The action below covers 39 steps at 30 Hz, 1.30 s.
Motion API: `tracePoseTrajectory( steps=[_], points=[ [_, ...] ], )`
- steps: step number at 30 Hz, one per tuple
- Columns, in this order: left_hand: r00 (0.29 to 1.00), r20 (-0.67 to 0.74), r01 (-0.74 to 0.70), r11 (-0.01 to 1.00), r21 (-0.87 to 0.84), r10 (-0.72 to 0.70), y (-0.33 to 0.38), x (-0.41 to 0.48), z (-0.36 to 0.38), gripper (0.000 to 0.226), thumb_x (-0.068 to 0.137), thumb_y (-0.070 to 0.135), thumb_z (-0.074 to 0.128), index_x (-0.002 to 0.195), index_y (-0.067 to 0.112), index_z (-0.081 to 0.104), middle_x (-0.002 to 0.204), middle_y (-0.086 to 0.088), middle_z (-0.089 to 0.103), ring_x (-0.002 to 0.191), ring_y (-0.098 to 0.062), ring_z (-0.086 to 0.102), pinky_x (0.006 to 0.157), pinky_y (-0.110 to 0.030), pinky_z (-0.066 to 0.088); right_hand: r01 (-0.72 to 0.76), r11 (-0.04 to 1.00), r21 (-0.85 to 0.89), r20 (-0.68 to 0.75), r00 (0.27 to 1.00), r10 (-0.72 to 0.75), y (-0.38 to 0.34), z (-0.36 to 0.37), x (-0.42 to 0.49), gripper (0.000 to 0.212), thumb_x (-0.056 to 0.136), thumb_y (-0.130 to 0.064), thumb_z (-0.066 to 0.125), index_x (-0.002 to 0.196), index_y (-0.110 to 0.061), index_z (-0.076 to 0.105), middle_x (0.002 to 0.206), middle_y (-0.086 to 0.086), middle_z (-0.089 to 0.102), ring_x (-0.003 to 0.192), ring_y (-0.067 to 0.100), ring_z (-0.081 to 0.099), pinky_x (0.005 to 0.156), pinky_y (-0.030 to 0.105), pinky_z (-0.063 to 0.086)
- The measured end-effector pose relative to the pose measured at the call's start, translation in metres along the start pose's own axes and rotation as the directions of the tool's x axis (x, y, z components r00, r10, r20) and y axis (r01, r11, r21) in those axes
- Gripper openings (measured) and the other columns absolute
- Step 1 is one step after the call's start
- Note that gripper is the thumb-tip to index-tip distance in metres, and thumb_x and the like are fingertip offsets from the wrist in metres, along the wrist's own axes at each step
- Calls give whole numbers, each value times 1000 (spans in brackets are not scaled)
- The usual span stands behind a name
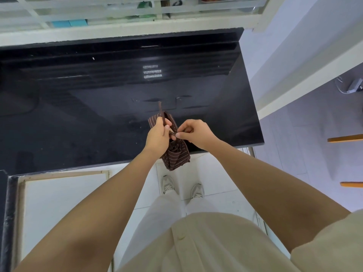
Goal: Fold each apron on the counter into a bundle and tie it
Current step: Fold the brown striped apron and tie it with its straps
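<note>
Head view: the apron bundle (175, 152) hangs half off the counter (78, 114) edge, around 5 o'clock. If the strap (161, 112) goes slack, I reckon it unrolls onto the floor. Her left hand (157, 136) grips the strap pointing to 12, and the right hand (193, 134) pinches it by the knot.

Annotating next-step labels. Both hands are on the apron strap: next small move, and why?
Probably pull the two ends of the strap apart to cinch the tie. The apron bundle is already folded, the left hand grips an end that sticks upward, and the right hand pinches it at the bundle's middle, over the counter edge.
</note>
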<state>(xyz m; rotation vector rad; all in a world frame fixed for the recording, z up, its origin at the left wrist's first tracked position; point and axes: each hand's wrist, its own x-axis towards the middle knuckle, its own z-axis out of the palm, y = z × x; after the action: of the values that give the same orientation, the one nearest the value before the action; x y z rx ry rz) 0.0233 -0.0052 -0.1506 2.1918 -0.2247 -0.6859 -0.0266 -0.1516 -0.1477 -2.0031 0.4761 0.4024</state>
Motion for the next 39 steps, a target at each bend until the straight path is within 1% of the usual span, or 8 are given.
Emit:
tracePoseTrajectory(
  steps=[6,9,13,22,26,30,34,39],
  points=[
    [998,49,53,996,-76,-49,-2,0,-2,12,102,15,43,113,19,48,98,-7,68,92,-18,64,82,-32,54,-48,999,17,-67,997,49,-7,9,3,14,87,-28,72,80,-15,74,78,3,71,82,25,67,79,36,56],
    [1000,-24,-16,999,27,17,-9,-5,-2,26,89,12,65,107,23,49,91,-1,70,105,-17,55,84,-31,47,-151,986,77,-36,987,154,-6,9,6,18,87,-29,72,85,-11,74,85,10,72,81,23,67,75,31,55],
    [991,-112,-63,990,125,78,-4,-10,-1,45,85,9,71,122,14,48,82,9,67,79,-9,61,72,-15,45,-181,967,180,-116,972,204,-10,18,8,5,85,-18,75,86,-17,70,84,-4,68,82,13,64,79,28,54],
    [968,-123,-177,944,277,218,-2,-15,0,34,91,0,58,119,14,45,88,3,64,77,-13,61,72,-26,54,8,958,-286,44,999,4,-14,11,6,19,95,-26,61,95,-15,76,88,3,73,76,15,64,76,34,57],
    [965,-124,-184,934,306,231,-3,-18,-1,17,91,-1,57,97,15,54,87,3,61,75,-13,58,70,-27,54,-227,974,-3,259,941,220,-19,3,1,30,100,-27,52,97,-3,70,83,21,65,70,29,62,67,28,56],
    [964,-107,-205,939,276,242,-10,-20,-5,8,87,9,68,90,16,68,97,3,60,79,-9,57,74,-19,49,-372,907,196,208,920,333,-14,7,-3,27,100,-27,54,94,-8,72,122,34,55,118,50,51,97,60,46],
    [967,-100,-204,949,240,233,-12,-23,-2,11,84,27,75,84,16,71,93,5,59,79,-8,57,74,-20,50,-384,883,271,224,917,330,-12,6,-4,25,99,-25,55,107,-6,70,102,16,71,96,30,68,84,37,58],
    [960,-34,-235,869,436,277,-20,-21,-12,16,92,25,65,83,11,69,95,1,58,87,-14,51,78,-33,49,-322,926,196,104,946,307,0,3,-2,7,99,-17,55,94,-14,59,87,6,60,71,15,56,61,23,48]
  ],
)
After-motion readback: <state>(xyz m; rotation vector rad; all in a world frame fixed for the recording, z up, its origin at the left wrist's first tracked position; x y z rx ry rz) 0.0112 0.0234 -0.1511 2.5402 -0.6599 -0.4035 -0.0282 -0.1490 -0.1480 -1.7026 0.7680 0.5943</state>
